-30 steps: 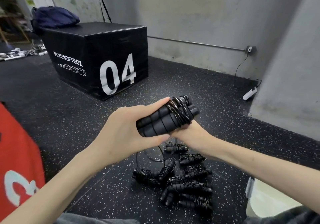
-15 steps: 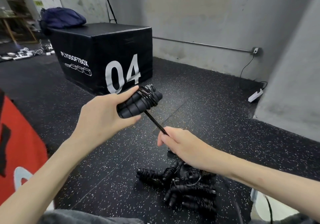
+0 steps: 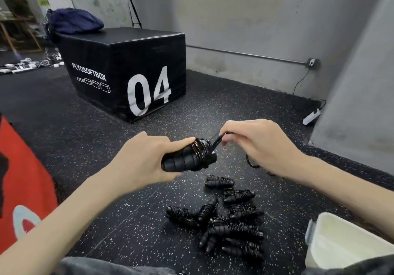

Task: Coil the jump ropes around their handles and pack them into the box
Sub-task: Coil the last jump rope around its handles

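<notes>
My left hand [image 3: 140,159] grips a pair of black ribbed jump rope handles [image 3: 185,160], held side by side and pointing right. A few turns of thin black rope sit around their right end. My right hand [image 3: 258,147] pinches the rope [image 3: 216,141] just above that end; a loose loop hangs under the wrist. On the floor below lies a pile of several coiled jump ropes [image 3: 230,225]. A white box [image 3: 332,242] stands open at the lower right, beside the pile.
A black plyo box [image 3: 132,70] marked 04 stands ahead with a dark blue bag [image 3: 74,21] on top. A red plyo box [image 3: 23,181] is at my left. Grey walls, a power strip [image 3: 311,117] and cables lie to the right.
My right hand rose from below the handles up to their right end, carrying the rope around. My left hand with the handles moved down and right.
</notes>
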